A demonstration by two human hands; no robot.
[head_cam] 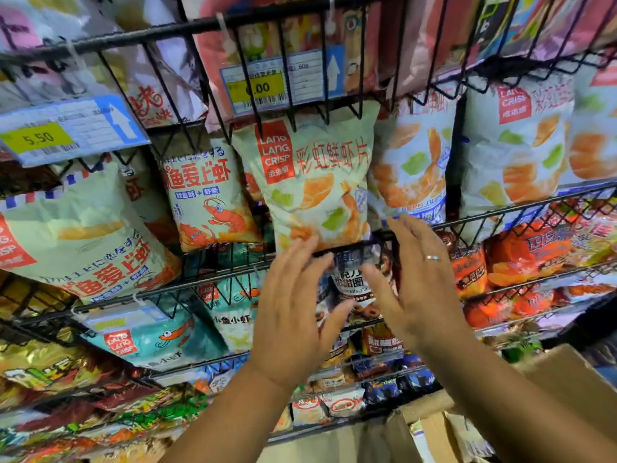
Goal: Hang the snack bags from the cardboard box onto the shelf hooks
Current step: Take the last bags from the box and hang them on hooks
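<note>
price tag, upper left: a blue-and-yellow plastic price tag [66,128] reading 5.50 is clipped to the black wire shelf rack [140,36].
left of centre: pale green foil bags with a red shrimp drawing [207,195] hang in the middle row.
task bag, centre: a pale green puffed foil snack bag with a red label block [314,182] sits in the middle row. its top is tucked among the wire prongs, and whether a hook passes through it cannot be told.
left hand, lower centre: the left hand [293,315] has its fingers spread and straight and grips nothing. its fingertips are at the bag's bottom edge, but contact is unclear.
right hand, just right: the right hand [420,282] is also spread and empty, with a thin band ring [432,258] on one finger. its tips are near the bag's lower right corner.
right of centre: matching prawn-cracker bags [517,145] hang beside the task bag.
box, lower right: a brown cardboard box [567,372] has its contents hidden.
risk: if the bag is only wedged and not hooked, it may slide off with neither hand holding it. a push from below could also tilt it against its neighbours.
count: two hands, one ring and one box. there are four matching prawn-cracker bags including the task bag, the last cut off at the frame's right edge, and two shrimp-drawing bags.
</note>
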